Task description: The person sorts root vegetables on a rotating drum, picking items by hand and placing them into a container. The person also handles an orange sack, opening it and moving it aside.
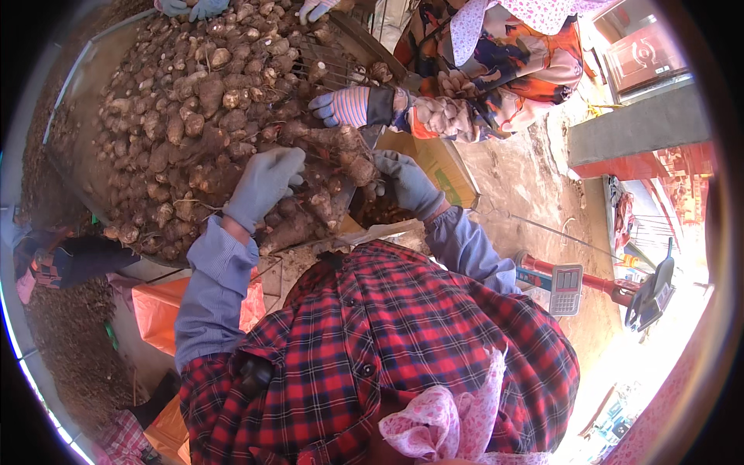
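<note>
A heap of brown, soil-covered taro corms (192,125) lies in front of me. My left hand (270,180), in a grey glove, is over the heap's near side with its fingers curled; whether anything is between them cannot be seen. My right hand (410,183), gloved the same way, is at the right edge of the heap. Its fingertips are beside a large taro corm (360,167) and look to touch it, but the grip is partly hidden. Between both hands lie more taro corms (321,204) on a dark sheet-like surface.
A co-worker's striped glove (346,107) reaches onto the corms, close beyond my hands. Other gloved hands (197,7) work at the far edge. Below my right hand stands a cardboard box (444,168). A platform scale (567,289) is at right, an orange plastic bag (160,314) at left.
</note>
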`<state>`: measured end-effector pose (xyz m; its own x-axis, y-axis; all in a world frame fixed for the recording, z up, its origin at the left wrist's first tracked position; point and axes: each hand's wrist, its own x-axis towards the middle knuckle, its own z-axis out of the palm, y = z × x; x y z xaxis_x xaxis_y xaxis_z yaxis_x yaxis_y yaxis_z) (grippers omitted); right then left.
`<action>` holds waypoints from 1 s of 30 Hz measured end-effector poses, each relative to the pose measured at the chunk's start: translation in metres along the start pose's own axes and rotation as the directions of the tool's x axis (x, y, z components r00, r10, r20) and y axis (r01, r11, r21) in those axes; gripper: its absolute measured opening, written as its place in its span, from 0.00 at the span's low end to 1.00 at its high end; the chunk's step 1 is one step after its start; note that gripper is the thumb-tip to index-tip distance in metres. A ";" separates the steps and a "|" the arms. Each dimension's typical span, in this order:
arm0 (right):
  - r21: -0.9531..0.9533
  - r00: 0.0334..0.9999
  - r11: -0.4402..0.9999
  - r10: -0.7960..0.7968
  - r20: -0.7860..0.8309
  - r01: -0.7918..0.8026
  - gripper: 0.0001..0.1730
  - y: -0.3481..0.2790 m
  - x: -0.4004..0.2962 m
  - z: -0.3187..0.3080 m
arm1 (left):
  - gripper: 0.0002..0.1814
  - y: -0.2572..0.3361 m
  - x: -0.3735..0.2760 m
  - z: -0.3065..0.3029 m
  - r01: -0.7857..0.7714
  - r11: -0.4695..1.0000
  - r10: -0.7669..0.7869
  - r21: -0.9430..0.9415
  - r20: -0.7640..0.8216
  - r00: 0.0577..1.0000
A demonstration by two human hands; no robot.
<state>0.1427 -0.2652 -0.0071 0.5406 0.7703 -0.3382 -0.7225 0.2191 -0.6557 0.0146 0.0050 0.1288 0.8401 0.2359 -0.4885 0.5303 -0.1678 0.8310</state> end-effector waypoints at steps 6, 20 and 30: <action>-0.323 0.989 0.935 -0.130 0.066 0.145 0.14 -0.009 -0.005 0.042 | 0.31 -0.029 0.014 0.037 0.122 0.854 0.104 -0.506 0.396 0.912; -0.525 0.952 0.834 -0.276 -0.133 0.169 0.28 -0.022 0.011 0.144 | 0.23 -0.033 -0.038 0.047 -0.441 0.717 0.526 0.540 -0.004 0.850; -0.994 0.902 -0.030 -0.424 -0.083 -0.106 0.24 -0.022 -0.067 -0.009 | 0.24 -0.179 -0.219 -0.141 0.183 0.942 0.221 0.283 -0.929 0.299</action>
<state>0.1263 -0.3265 0.0241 0.8299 0.5517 -0.0829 0.3929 -0.6835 -0.6152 -0.2804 0.1189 0.1243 0.2619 0.9222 0.2847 0.6850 -0.3854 0.6182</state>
